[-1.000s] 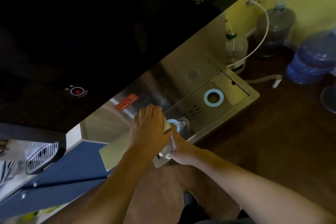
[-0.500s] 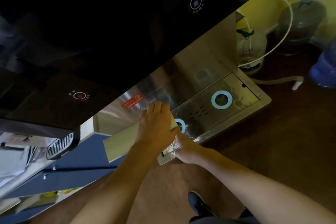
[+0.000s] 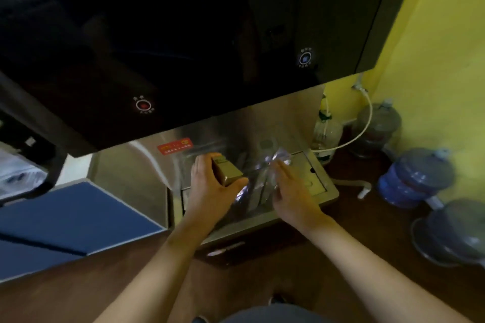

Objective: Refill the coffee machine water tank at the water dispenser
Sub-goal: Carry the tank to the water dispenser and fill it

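A clear water tank [image 3: 258,181], blurred, is held over the steel drip tray [image 3: 321,186] of the water dispenser [image 3: 183,47]. A tan rectangular piece [image 3: 227,169], probably the lid, is clasped in the left hand [image 3: 212,189]; the right hand [image 3: 291,191] is pressed flat, fingers straight, against the tank's side

Black panel [image 3: 183,34] low over tray [image 3: 325,191]
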Available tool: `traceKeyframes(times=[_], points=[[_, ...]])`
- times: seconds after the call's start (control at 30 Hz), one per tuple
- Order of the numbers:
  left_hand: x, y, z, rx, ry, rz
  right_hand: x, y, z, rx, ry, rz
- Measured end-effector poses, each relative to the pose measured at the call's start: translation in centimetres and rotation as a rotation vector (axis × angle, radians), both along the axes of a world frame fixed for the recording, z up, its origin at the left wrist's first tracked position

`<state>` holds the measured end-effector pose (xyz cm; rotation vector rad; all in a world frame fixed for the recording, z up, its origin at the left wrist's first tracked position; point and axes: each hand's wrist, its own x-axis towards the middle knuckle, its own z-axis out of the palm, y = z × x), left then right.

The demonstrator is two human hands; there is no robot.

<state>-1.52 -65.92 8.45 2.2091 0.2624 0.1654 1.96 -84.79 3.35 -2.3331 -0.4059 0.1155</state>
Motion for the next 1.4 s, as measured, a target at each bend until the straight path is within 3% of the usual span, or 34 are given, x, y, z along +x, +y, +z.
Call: traceKeyframes(times=[0.17,0.27,0.47,0.8,1.4], points=[[1.1,-2.6,-0.1,-0.237,-0.119,0.027,1.6,-3.5,5.5,0.092,-0.404,-0.261],[1.9,-3.4,0.1,-0.384,-0.145,0.036,3.6,-4.7,8.0,0.052,-0.494,-0.284],[3.6,-3.9,0.6,-0.503,-0.225,0.001,5.9,-5.4,10.0,-0.118,-0.514,-0.205],[4.5,-3.2,1.3,-0.506,-0.331,-0.006,6.1,-3.5,10.4,-0.261,-0.569,-0.323],[4.6,-3.4,2.2,-0.493,-0.411,-0.013,6.6,-3.0,10.4,-0.305,-0.603,-0.395]])
